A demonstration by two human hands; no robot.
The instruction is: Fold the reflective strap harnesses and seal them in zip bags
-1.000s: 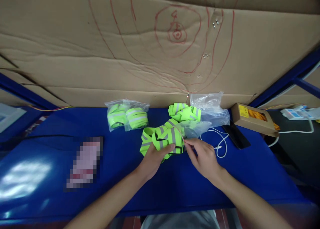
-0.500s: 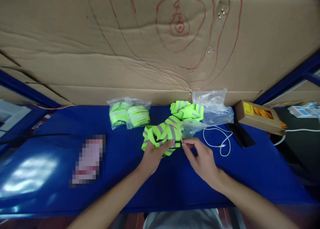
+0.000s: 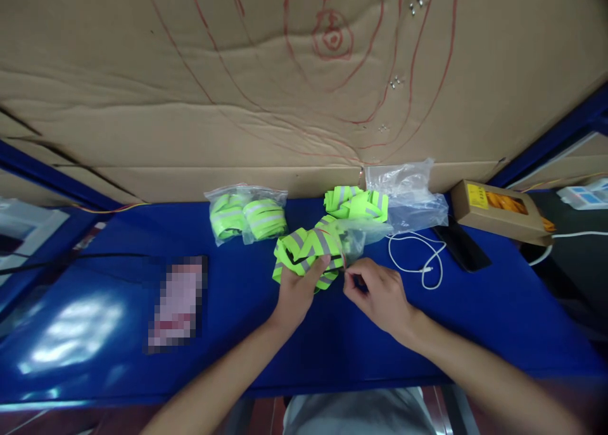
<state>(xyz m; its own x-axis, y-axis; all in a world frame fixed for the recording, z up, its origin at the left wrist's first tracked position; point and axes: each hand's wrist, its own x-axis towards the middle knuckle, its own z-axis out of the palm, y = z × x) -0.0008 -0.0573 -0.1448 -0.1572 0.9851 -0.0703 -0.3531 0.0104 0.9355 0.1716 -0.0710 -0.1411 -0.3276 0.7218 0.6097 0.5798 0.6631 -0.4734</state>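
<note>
My left hand (image 3: 295, 290) is closed around a bundle of neon green reflective straps (image 3: 306, 250) with grey stripes, held just above the blue table (image 3: 247, 334). A clear plastic bag (image 3: 357, 235) lies against the right end of the bundle. My right hand (image 3: 377, 292) pinches the lower edge of that bag's mouth, right beside the bundle. Behind them sits another folded bundle of green straps (image 3: 356, 202).
Two bagged green strap bundles (image 3: 247, 217) lie at the back left. A crumpled clear bag (image 3: 408, 194), a white cable (image 3: 418, 258), a black phone (image 3: 460, 246) and a cardboard box (image 3: 498, 211) sit to the right. A cardboard sheet (image 3: 190, 106) forms the back wall.
Both hands have stayed on the bundle and bag, and the right hand's pinch has shifted slightly lower and leftward. The view has tilted a little.
</note>
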